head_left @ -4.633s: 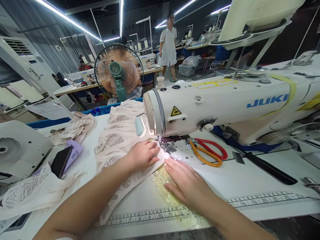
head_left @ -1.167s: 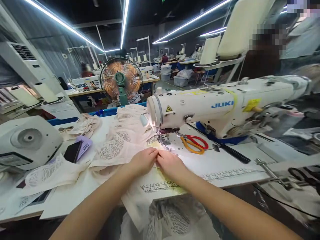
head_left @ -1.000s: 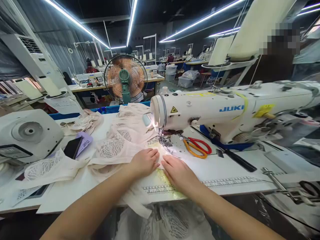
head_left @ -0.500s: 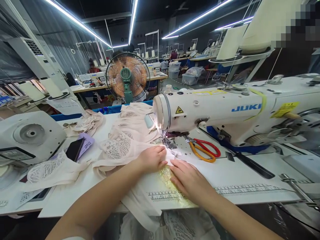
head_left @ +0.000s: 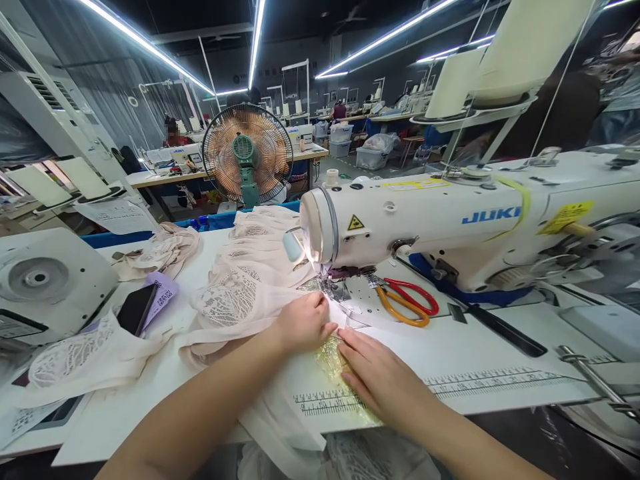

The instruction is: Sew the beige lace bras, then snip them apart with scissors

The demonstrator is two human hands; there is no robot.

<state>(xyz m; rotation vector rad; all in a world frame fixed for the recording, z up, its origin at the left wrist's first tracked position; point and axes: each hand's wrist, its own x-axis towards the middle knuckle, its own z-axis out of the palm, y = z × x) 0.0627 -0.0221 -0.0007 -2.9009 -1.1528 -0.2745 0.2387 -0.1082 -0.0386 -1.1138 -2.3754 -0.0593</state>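
Under the needle area of the white sewing machine [head_left: 425, 213] lies the end of a beige lace bra [head_left: 230, 297], its cups and bands spread to the left. My left hand [head_left: 306, 321] is closed on the bra fabric, its curled fingertips just in front of the presser foot [head_left: 330, 283]. Close beside it, my right hand [head_left: 373, 370] has its fingers pressed together on the fabric edge, thumb tucked beneath. A shiny yellow strip [head_left: 330, 360] shows on the table below both hands. A beige band hangs over the front edge. The fingertips partly hide the fabric.
Orange-and-red-handled scissors [head_left: 407, 303] lie right of the needle, with a black-handled tool [head_left: 507, 331] farther right. More beige bras [head_left: 75, 353], a phone [head_left: 136, 310] and a purple card [head_left: 163, 297] are at left. A printed ruler [head_left: 480, 383] runs along the front. A fan [head_left: 247, 157] stands behind.
The view has shifted slightly, so the surroundings sit a little farther left. Both hands keep nearly the same place by the presser foot, still on the fabric.
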